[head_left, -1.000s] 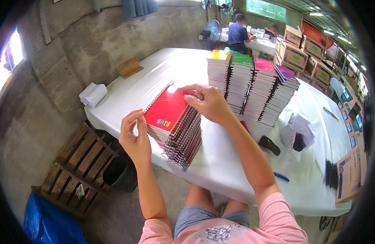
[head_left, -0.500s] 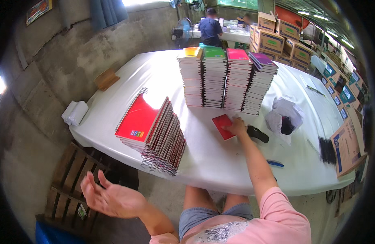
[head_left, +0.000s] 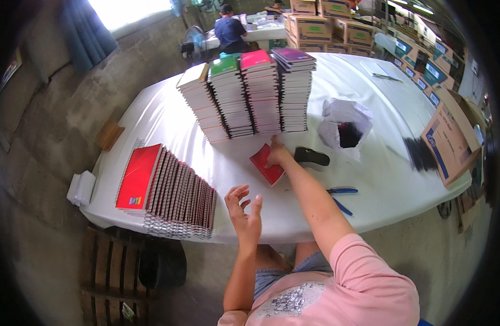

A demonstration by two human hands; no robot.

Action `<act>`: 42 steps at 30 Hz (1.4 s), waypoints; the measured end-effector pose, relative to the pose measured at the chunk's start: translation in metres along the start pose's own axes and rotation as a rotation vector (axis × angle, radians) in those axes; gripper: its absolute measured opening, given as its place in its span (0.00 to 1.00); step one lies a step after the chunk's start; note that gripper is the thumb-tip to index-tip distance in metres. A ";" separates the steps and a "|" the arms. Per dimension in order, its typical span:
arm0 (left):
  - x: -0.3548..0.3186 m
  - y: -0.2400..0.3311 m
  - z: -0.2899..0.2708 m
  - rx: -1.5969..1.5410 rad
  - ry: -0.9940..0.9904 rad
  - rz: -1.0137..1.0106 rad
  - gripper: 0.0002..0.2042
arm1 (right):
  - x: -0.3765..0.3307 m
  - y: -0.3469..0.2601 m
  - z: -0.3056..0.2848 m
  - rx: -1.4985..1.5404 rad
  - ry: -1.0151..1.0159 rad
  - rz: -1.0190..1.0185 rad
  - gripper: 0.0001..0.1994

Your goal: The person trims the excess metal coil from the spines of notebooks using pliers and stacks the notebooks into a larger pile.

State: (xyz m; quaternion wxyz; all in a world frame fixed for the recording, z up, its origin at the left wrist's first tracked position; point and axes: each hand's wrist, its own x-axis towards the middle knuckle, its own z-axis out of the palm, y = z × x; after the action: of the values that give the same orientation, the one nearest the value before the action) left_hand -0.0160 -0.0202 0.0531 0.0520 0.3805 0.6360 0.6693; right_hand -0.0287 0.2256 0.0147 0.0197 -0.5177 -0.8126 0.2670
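Observation:
My right hand (head_left: 277, 155) rests on a small red notebook (head_left: 264, 165) lying flat on the white table (head_left: 369, 179), just in front of four tall stacks of spiral notebooks (head_left: 250, 95). My left hand (head_left: 244, 212) hovers open above the table's near edge, fingers spread, holding nothing. A slanted row of red spiral notebooks (head_left: 163, 190) leans at the table's left front corner.
A black tool (head_left: 311, 157) lies right of my right hand, beside a crumpled white bag (head_left: 345, 122). Blue-handled pliers (head_left: 342, 191) lie near the front edge. Cardboard boxes (head_left: 448, 136) stand at the right. A person in blue (head_left: 228, 30) sits at a far table. A wooden pallet (head_left: 106, 277) lies below.
My right hand left the red row and came down on the small red notebook. My left hand swung low off the table, then rose over its near edge, still open.

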 end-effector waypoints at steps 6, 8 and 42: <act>0.005 -0.089 0.031 -0.284 -0.109 -0.616 0.34 | -0.029 0.024 -0.006 0.214 -0.307 -0.144 0.32; 0.013 -0.091 0.033 -0.448 0.024 -0.648 0.35 | -0.065 0.019 -0.007 0.611 -0.300 -0.182 0.27; 0.003 -0.018 0.022 1.008 -0.605 0.450 0.25 | -0.115 0.413 -0.169 -0.303 0.541 0.488 0.18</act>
State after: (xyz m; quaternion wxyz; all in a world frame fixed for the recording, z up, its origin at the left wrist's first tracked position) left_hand -0.0133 0.0025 0.0362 -0.0984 0.6552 0.7349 0.1447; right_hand 0.4195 0.3303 0.0001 0.0924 -0.7443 -0.6614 -0.0050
